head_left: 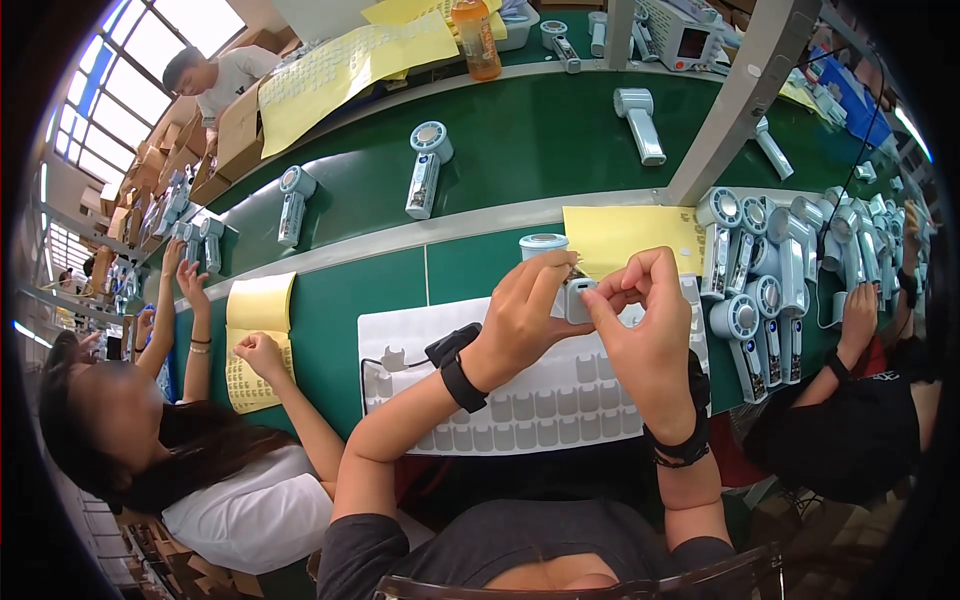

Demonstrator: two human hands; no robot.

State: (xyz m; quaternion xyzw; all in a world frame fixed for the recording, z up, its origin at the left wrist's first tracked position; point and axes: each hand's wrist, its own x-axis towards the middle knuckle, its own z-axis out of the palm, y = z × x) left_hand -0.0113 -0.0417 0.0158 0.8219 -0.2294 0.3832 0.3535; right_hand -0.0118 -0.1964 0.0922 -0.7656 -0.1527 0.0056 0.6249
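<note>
My left hand (pixel 522 315) grips a pale blue handheld fan (pixel 553 262) by its handle, its round head pointing away from me. Against the fan's body, my right hand (pixel 645 325) pinches something small between thumb and fingertips; the pinched item is too small to make out. Both hands hover above a white sheet of peel-off labels (pixel 520 410) lying on the green table (pixel 470 265). A yellow backing sheet (pixel 620 235) lies just beyond the fan. I wear a black band on each wrist.
A pile of matching fans (pixel 765 270) sits to my right, near another person's hand (pixel 858 315). On my left, a person presses a yellow label sheet (pixel 255 340). More fans (pixel 425 170) lie on the far belt, beside a metal post (pixel 735 100) and an orange bottle (pixel 476 38).
</note>
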